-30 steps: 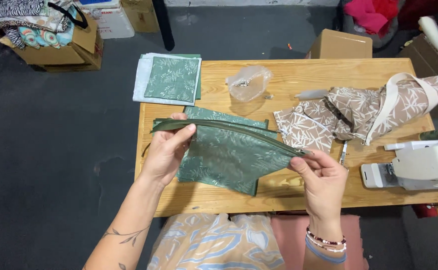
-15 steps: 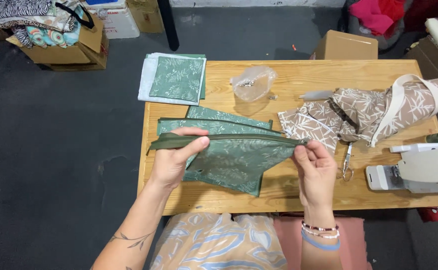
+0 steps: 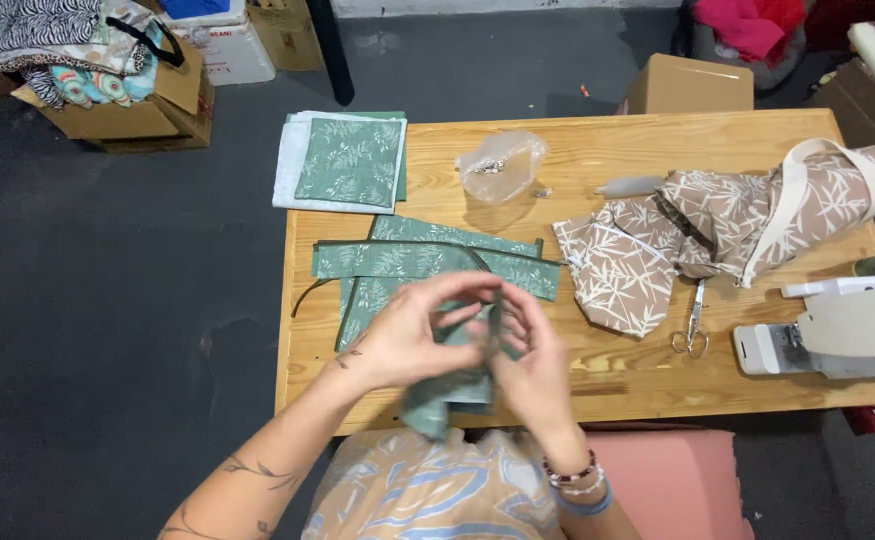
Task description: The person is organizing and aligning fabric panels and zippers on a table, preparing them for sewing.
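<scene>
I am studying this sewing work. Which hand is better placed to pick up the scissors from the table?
Probably the right hand. The scissors lie on the wooden table to its right, while the left hand is farther away. Both hands grip the green fabric piece.

Both hands meet over the desk's [image 3: 647, 385] near edge: the left hand [image 3: 412, 340] and right hand [image 3: 532, 355] pinch a bunched piece of green leaf-print fabric [image 3: 447, 395] between them. More green pieces [image 3: 427, 262] lie flat behind. Scissors [image 3: 692, 325] rest beside tan fabric [image 3: 677, 245] near the right edge.
</scene>
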